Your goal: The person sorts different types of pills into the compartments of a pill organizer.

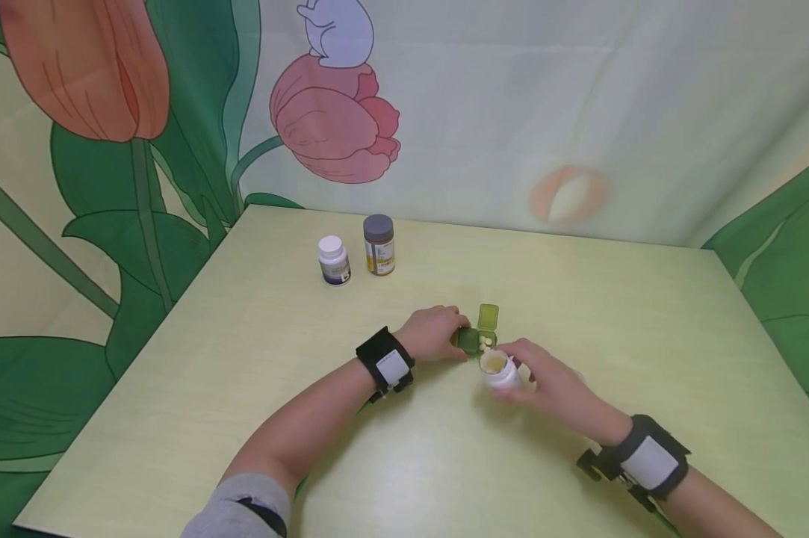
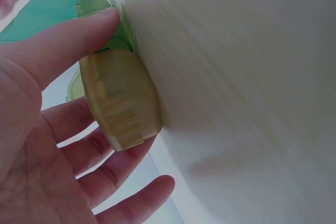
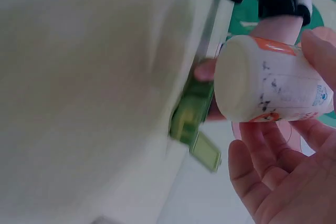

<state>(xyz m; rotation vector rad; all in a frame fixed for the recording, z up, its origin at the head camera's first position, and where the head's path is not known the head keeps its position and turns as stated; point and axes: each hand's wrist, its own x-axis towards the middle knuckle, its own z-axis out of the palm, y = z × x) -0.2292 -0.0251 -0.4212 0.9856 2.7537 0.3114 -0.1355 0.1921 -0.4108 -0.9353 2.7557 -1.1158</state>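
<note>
My left hand (image 1: 432, 333) grips a small green pill organizer (image 1: 467, 341) on the table, thumb on one side and fingers on the other. One lid (image 1: 488, 317) of the organizer stands raised, and pale tablets (image 1: 486, 342) show in the compartment below it. My right hand (image 1: 550, 377) holds a white pill bottle (image 3: 294, 85) with an orange-marked label. Uncapped and tilted, the bottle has its mouth turned toward the raised-lid compartment, with yellowish contents inside. In the left wrist view, the amber-looking end of the organizer (image 2: 123, 98) lies between thumb and fingers.
A white bottle with a white cap (image 1: 335, 260) and a taller bottle with a dark grey cap (image 1: 379, 245) stand upright at the back left of the pale yellow table (image 1: 256, 321). Behind the table hangs a flower-printed curtain (image 1: 471, 112).
</note>
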